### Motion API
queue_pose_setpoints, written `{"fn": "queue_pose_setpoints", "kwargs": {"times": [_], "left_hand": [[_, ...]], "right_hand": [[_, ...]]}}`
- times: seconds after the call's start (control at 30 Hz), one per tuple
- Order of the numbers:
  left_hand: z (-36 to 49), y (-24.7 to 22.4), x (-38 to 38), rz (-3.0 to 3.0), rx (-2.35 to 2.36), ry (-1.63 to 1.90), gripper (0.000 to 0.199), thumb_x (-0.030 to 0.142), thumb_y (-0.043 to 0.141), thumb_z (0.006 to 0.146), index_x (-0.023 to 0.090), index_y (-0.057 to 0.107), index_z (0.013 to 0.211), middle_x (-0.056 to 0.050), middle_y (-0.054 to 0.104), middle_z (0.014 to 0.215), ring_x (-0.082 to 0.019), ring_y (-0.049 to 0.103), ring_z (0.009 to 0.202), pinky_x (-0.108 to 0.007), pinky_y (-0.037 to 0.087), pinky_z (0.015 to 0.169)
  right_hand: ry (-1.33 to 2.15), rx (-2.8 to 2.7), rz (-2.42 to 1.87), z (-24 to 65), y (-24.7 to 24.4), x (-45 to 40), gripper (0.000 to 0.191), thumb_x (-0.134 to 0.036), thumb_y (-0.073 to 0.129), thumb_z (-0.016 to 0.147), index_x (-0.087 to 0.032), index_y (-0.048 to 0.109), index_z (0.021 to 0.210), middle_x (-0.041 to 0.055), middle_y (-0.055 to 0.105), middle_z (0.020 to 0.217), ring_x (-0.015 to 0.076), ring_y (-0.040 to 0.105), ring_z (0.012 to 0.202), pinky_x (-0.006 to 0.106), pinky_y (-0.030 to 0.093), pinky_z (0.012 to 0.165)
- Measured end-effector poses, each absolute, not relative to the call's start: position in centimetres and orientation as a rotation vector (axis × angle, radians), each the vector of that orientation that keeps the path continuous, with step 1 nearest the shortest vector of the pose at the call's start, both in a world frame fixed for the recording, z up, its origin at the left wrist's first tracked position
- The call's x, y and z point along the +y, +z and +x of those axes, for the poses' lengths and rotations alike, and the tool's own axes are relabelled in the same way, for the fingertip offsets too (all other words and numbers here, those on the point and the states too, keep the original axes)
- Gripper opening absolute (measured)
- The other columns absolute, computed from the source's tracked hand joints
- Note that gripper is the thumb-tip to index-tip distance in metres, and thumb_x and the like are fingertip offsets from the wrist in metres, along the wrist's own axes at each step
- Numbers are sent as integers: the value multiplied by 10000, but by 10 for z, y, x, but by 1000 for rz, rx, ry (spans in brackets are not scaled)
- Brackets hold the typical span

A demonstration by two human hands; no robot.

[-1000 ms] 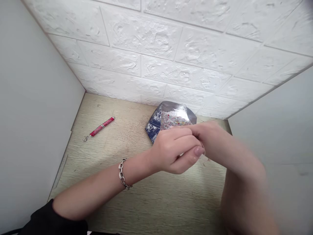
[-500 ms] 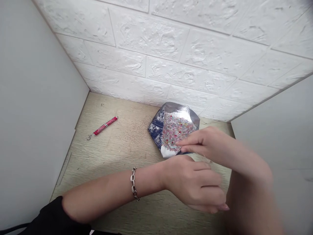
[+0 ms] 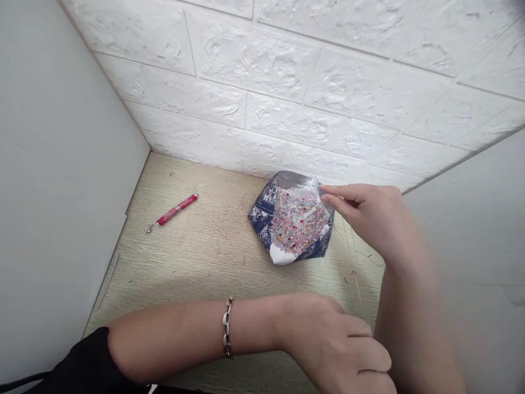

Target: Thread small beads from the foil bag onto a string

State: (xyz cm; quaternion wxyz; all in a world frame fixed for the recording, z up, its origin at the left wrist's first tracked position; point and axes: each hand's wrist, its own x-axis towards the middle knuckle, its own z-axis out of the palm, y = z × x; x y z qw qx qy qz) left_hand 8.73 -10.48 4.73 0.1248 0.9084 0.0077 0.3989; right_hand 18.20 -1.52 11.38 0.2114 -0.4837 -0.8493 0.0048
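A folded tray of blue, white-patterned paper with a silver lining (image 3: 262, 219) holds many small pink, clear and red beads (image 3: 299, 221). At its upper right edge, my right hand (image 3: 365, 210) pinches thumb and forefinger together. From those fingers a fine clear thread (image 3: 356, 273) runs down toward my left hand (image 3: 340, 342). Whether a bead or needle is also in the right fingertips is too small to tell. The left hand, below the tray, has its fingers curled closed with the back facing up; its fingertips are hidden.
A slim red tube (image 3: 177, 209) lies on the pale wooden table (image 3: 221, 257) to the left, with small metal bits (image 3: 149, 229) at its lower end. Fine specks are scattered left of the tray. A white brick-pattern wall (image 3: 279, 65) rises behind; panels flank both sides.
My right hand has moved up and right from over the beads to the tray's upper right edge. The left hand has shifted downward, and the thread between them shows more clearly.
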Motion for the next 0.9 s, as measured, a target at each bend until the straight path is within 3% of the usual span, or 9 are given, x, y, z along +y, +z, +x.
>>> {"fn": "queue_pose_setpoints", "kwargs": {"times": [0.17,0.27,0.33,0.5,0.6,0.7,0.77,0.83,0.9], "left_hand": [[86,47,-109,2656,130,1406,202,284,468,703,207,590,561,62,474,428,-37,244,335,-188,312,348],[76,48,-105,2766,249,1483,213,302,441,748,206,625,696,56,621,696,-32,310,385,-206,308,370],[67,48,-99,2849,381,1426,236,336,423,769,219,619,828,45,633,918,-37,377,439,-218,318,393],[52,37,-75,2671,464,1508,295,241,404,748,192,462,1033,-55,566,1035,-92,545,706,-206,383,482],[49,25,-61,2369,675,1554,387,112,394,708,199,371,1084,-95,494,1085,-142,526,905,-192,413,529],[51,15,-51,2030,846,1584,505,42,372,697,229,295,1159,-99,407,1166,-107,522,842,-219,451,625],[53,11,-46,1863,971,1564,599,35,376,690,247,222,1229,-108,360,1218,-100,523,828,-248,459,673],[54,8,-41,1791,1063,1424,672,63,404,695,238,148,1292,-115,378,1233,-147,503,964,-295,450,760],[54,8,-37,1795,1113,1224,636,134,453,713,204,210,1296,-111,426,1230,-192,435,1102,-349,402,870]], "right_hand": [[-244,-2238,-1350,187,120,-16,208,-314,482,804,-225,669,795,21,673,756,163,597,680,255,379,577],[-331,-2124,-1423,192,127,-19,226,-341,490,802,-200,647,719,7,602,570,113,512,519,241,333,520],[-316,-2032,-1480,196,130,-19,236,-361,511,789,-183,631,691,-18,504,459,81,415,435,236,306,491],[-150,-1772,-1434,201,134,-22,224,-352,536,767,-169,627,675,-34,406,442,73,350,438,233,273,446],[-59,-1711,-1352,198,137,-29,208,-332,547,762,-164,642,685,-28,412,449,77,366,446,236,262,426],[17,-1726,-1278,193,141,-38,196,-332,556,759,-174,648,688,-23,450,467,77,370,454,237,254,411],[61,-1751,-1215,189,142,-43,177,-320,570,751,-181,642,669,-23,467,481,77,370,460,236,254,405],[102,-1768,-1167,185,144,-48,154,-304,584,743,-191,636,653,-25,473,487,77,372,462,235,254,398],[163,-1779,-1127,182,146,-53,140,-292,588,742,-200,633,648,-28,465,479,78,370,454,235,255,389]]}}
